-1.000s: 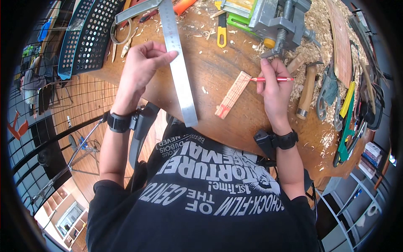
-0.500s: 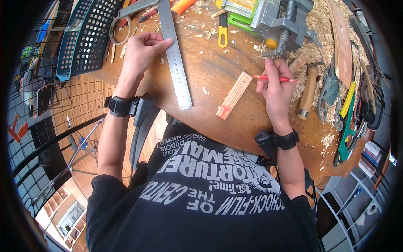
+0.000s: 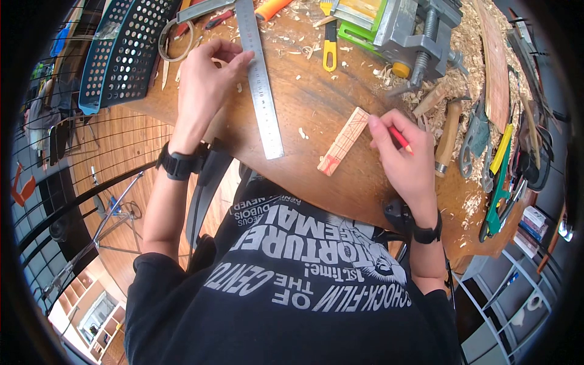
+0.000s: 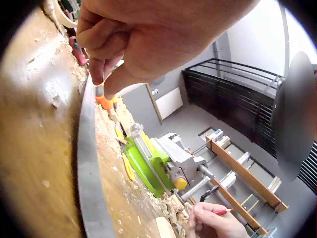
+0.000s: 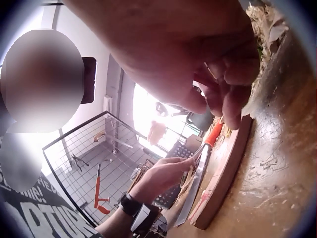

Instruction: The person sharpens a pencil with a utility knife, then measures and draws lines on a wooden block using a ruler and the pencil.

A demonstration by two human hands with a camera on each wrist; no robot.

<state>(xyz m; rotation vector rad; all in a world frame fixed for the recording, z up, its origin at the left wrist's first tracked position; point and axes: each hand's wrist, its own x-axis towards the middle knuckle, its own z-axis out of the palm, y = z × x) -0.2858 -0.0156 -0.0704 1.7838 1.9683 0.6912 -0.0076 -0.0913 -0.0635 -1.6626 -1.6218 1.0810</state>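
Observation:
Near the upper part of a metal try square (image 3: 261, 100), my left hand (image 3: 210, 76) pinches the edge of its ruler blade between thumb and fingers. The blade lies along the wooden bench, its free end toward my body. My right hand (image 3: 401, 146) holds a red pencil (image 3: 400, 139) tucked between its fingers, point turned toward my wrist. The right thumb and fingertip are right at the upper end of a small wooden strip (image 3: 344, 141) marked with dark and red lines. In the right wrist view, the fingers (image 5: 233, 111) overlap the strip's far end.
A grey metal vise (image 3: 413, 39) stands at the back, with wood shavings (image 3: 480, 73) around it. Right of my hand lie a wooden-handled tool (image 3: 449, 131) and a green-handled tool (image 3: 499, 198). A perforated basket (image 3: 125, 58) and a tape roll (image 3: 176, 41) are at left.
The try square's blade has come down from a tilt and its free end drew away from my body. My right hand moved to the strip's end, and the pencil swung round in its fingers.

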